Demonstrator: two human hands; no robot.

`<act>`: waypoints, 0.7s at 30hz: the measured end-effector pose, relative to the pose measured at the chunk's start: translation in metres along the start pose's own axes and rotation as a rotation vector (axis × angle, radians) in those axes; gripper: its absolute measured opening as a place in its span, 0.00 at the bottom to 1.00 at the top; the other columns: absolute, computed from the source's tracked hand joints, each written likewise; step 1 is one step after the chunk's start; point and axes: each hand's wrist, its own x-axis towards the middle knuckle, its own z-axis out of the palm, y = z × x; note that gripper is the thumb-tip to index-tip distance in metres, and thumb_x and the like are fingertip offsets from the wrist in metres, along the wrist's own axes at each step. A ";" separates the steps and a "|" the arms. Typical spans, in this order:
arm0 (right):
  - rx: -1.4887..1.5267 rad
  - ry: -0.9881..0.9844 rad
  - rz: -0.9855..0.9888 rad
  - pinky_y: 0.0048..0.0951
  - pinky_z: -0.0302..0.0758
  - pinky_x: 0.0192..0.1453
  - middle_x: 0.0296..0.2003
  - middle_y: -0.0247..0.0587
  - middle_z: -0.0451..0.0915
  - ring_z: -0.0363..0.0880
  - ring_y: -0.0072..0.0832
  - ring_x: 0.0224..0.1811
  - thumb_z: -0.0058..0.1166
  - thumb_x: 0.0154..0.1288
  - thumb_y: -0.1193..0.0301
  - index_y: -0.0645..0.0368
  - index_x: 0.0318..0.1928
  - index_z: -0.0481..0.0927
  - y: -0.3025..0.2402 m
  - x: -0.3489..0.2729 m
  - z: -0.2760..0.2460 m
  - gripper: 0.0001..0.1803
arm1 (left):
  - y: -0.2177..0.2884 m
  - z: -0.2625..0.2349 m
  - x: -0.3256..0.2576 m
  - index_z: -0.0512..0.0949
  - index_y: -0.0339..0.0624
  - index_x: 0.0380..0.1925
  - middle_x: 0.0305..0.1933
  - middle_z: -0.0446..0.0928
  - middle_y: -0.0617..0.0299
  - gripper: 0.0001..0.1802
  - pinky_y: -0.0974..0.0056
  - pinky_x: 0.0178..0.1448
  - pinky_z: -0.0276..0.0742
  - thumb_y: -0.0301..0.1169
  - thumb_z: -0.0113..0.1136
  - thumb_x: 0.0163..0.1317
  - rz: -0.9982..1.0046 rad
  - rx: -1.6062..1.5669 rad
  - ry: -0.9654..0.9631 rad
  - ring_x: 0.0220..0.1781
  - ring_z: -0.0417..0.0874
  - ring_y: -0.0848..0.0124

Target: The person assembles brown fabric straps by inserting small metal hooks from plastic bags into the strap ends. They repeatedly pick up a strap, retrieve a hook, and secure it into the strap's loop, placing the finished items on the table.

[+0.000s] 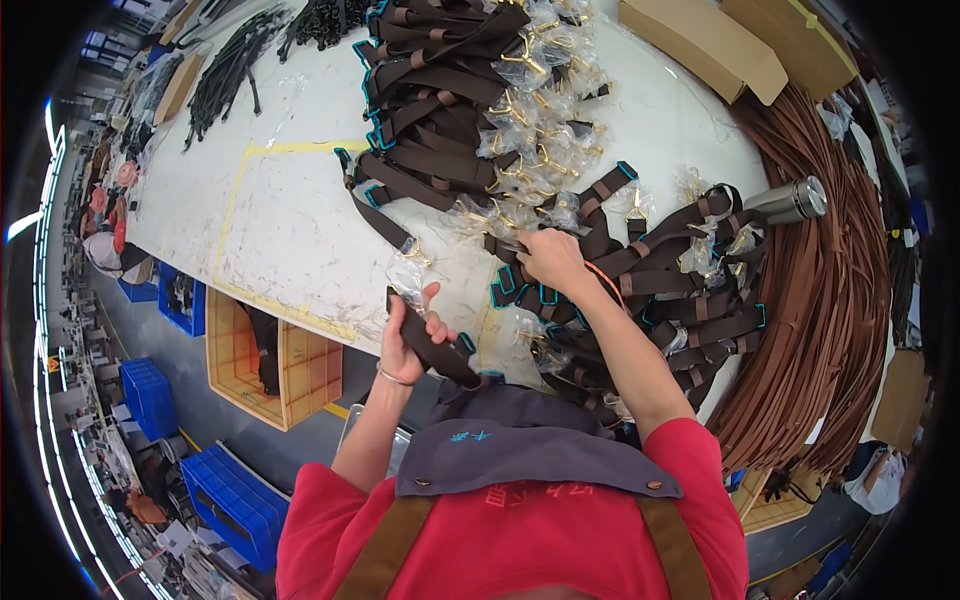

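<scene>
My left hand is closed round a dark brown webbing strap at the table's near edge. From that grip a gold clasp in clear plastic wrap sticks out, with more dark strap running up and left beyond it. My right hand reaches into the strap pile, fingers bent down by the plastic-wrapped gold clasps; its fingertips are partly hidden, so I cannot tell what they hold. Below its wrist lie several loose straps with blue-edged buckles.
A large heap of finished straps covers the table. On the right are a steel bottle, long brown strips and cardboard boxes. Black straps lie far left. Yellow crates and blue crates stand on the floor.
</scene>
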 end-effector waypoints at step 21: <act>1.213 -0.089 0.142 0.14 0.60 0.18 0.36 0.34 0.77 0.70 0.14 0.17 0.41 0.65 0.62 0.63 0.42 0.75 -0.029 -0.067 -0.068 0.17 | -0.008 0.021 -0.022 0.72 0.30 0.37 0.32 0.77 0.51 0.19 0.56 0.49 0.71 0.17 0.55 0.39 0.005 0.422 -0.014 0.38 0.78 0.59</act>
